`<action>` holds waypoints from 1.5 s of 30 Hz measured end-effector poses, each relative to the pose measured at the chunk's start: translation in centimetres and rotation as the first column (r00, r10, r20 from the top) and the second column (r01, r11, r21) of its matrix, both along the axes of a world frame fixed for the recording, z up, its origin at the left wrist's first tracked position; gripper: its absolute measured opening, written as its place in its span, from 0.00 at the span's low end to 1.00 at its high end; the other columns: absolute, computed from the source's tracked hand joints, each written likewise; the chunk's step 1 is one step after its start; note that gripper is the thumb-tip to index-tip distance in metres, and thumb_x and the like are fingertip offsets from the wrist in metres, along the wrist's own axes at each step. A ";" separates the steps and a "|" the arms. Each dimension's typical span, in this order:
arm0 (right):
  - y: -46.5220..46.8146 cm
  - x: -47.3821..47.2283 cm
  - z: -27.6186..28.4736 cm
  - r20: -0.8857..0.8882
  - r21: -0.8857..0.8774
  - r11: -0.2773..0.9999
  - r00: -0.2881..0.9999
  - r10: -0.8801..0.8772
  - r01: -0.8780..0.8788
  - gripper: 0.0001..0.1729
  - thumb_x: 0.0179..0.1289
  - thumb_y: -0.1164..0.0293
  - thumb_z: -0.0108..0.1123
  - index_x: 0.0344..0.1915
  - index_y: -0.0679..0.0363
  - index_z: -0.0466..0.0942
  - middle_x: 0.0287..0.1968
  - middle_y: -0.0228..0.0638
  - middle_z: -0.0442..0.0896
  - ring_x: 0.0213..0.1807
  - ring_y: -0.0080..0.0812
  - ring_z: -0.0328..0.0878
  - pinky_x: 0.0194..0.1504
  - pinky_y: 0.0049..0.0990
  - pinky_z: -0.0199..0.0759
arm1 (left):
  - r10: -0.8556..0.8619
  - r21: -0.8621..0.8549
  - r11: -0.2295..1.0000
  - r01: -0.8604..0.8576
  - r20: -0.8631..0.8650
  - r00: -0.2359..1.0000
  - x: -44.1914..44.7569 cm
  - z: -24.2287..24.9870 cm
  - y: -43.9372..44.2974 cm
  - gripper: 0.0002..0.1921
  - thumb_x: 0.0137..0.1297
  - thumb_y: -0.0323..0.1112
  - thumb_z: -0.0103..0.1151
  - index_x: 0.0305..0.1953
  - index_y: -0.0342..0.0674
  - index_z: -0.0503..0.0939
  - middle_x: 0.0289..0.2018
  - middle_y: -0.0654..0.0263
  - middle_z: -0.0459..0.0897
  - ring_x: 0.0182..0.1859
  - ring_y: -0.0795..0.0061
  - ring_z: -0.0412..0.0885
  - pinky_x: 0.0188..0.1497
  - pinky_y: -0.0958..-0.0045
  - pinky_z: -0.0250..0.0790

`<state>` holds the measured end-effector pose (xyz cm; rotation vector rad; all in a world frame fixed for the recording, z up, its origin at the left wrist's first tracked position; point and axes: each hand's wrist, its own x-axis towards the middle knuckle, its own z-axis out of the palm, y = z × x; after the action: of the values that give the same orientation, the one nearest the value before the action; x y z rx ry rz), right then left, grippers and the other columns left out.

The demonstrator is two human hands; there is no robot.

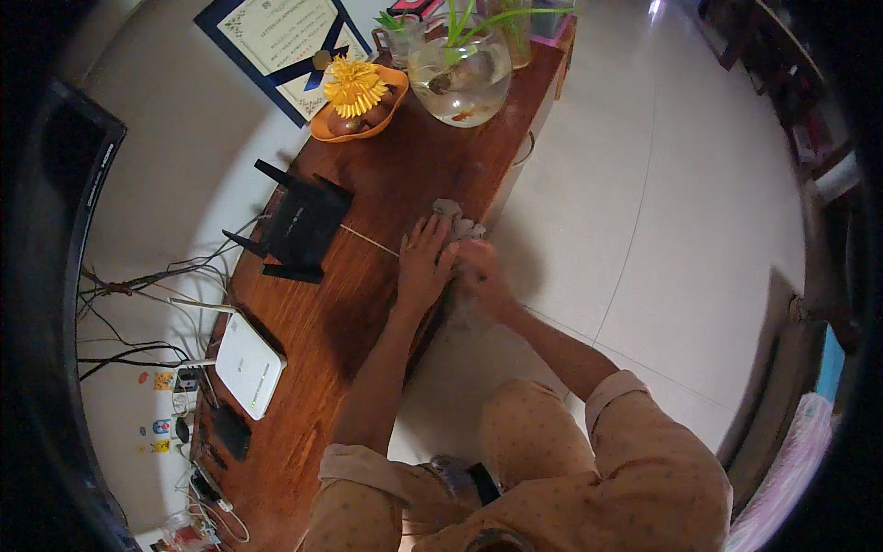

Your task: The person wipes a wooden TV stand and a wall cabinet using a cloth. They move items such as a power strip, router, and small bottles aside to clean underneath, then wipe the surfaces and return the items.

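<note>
A crumpled grey cloth (459, 219) lies at the front edge of a reddish-brown wooden cabinet top (414, 165). The fingers of my left hand (425, 259) rest on the cloth and on the wood beside it, with a ring on one finger. At the cabinet's edge, my right hand (481, 265) is blurred and touches the lower part of the cloth; whether its fingers grip it I cannot tell. A thin pale cable (370, 239) runs from the black router (301, 219) towards my left hand.
A white router (250, 366) and a small black box (231, 431) stand nearer on the cabinet, beside tangled cables. Further along are an orange dish (359, 132) with a yellow flower ornament, a round glass fishbowl (460, 83) and a framed certificate (241, 45). A television (90, 145) hangs left.
</note>
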<state>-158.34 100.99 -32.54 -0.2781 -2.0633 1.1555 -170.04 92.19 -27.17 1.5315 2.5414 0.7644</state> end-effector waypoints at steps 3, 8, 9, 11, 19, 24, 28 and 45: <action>4.2 0.2 -0.1 -0.120 -0.636 0.770 0.982 -0.146 0.037 0.21 0.64 0.67 0.45 0.55 0.60 0.67 0.48 0.35 0.73 0.49 0.32 0.69 0.49 0.35 0.65 | 0.003 0.036 0.999 -0.004 0.007 1.000 0.6 0.3 -0.1 0.28 0.68 0.52 0.41 0.64 0.45 0.61 0.67 0.57 0.56 0.68 0.54 0.52 0.67 0.47 0.41; 9.2 -7.0 -0.6 -0.133 -0.899 0.429 0.881 -0.455 0.086 0.22 0.69 0.61 0.41 0.56 0.64 0.65 0.51 0.39 0.72 0.51 0.33 0.68 0.52 0.32 0.63 | -0.008 -0.038 0.999 0.004 -0.123 0.992 1.4 0.9 0.2 0.28 0.68 0.54 0.38 0.65 0.49 0.59 0.67 0.59 0.56 0.69 0.56 0.49 0.67 0.45 0.40; 8.8 -7.8 -0.9 -0.151 -0.854 0.504 0.866 -0.477 0.129 0.23 0.69 0.60 0.43 0.57 0.63 0.64 0.50 0.38 0.72 0.50 0.32 0.68 0.51 0.32 0.64 | -0.006 -0.078 0.997 -0.004 -0.126 0.992 1.4 1.0 0.3 0.28 0.68 0.54 0.38 0.65 0.49 0.59 0.67 0.60 0.56 0.69 0.56 0.49 0.67 0.45 0.40; 6.7 -6.6 -2.1 0.084 -0.724 0.615 0.925 -0.371 0.312 0.25 0.71 0.55 0.39 0.58 0.62 0.64 0.51 0.43 0.72 0.53 0.36 0.69 0.53 0.33 0.64 | -0.008 -0.114 0.993 -0.009 -0.141 0.990 1.5 1.0 0.4 0.28 0.68 0.55 0.38 0.66 0.50 0.59 0.67 0.60 0.56 0.69 0.57 0.49 0.67 0.46 0.40; -2.4 1.0 -0.9 0.108 -0.991 -0.057 0.976 0.191 0.121 0.20 0.70 0.62 0.39 0.54 0.62 0.67 0.50 0.39 0.74 0.51 0.36 0.71 0.53 0.36 0.66 | 0.011 -0.087 0.996 -0.023 -0.141 0.990 1.0 0.9 0.5 0.26 0.68 0.51 0.40 0.63 0.45 0.64 0.65 0.59 0.60 0.68 0.55 0.54 0.66 0.46 0.43; 2.3 3.1 3.8 0.074 -0.820 0.571 0.996 0.042 0.037 0.19 0.65 0.72 0.44 0.55 0.61 0.68 0.57 0.41 0.69 0.56 0.37 0.68 0.51 0.31 0.66 | 0.025 0.102 0.995 -0.021 -0.040 0.999 0.9 0.9 0.1 0.27 0.68 0.46 0.43 0.64 0.39 0.61 0.65 0.54 0.58 0.67 0.52 0.55 0.66 0.50 0.45; 3.1 -1.9 5.5 0.058 -0.007 0.994 0.993 -0.105 0.106 0.22 0.62 0.63 0.47 0.53 0.60 0.72 0.64 0.47 0.63 0.65 0.44 0.58 0.64 0.38 0.53 | 0.029 0.395 0.918 -0.037 0.027 0.999 0.5 0.7 -0.4 0.28 0.68 0.41 0.44 0.64 0.34 0.56 0.66 0.49 0.56 0.67 0.51 0.54 0.67 0.54 0.45; 1.2 -5.1 5.7 0.678 0.461 0.842 0.723 -0.131 -0.279 0.30 0.63 0.56 0.46 0.63 0.54 0.63 0.71 0.35 0.50 0.73 0.38 0.40 0.70 0.44 0.32 | 0.073 0.384 0.916 -0.115 0.123 0.990 -0.8 -1.8 -0.1 0.21 0.70 0.41 0.38 0.57 0.32 0.67 0.60 0.47 0.65 0.63 0.50 0.60 0.64 0.52 0.50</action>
<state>-163.44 102.15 -26.82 -0.3855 -2.9961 0.4625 -170.86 92.06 -28.99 1.4181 2.5052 1.3991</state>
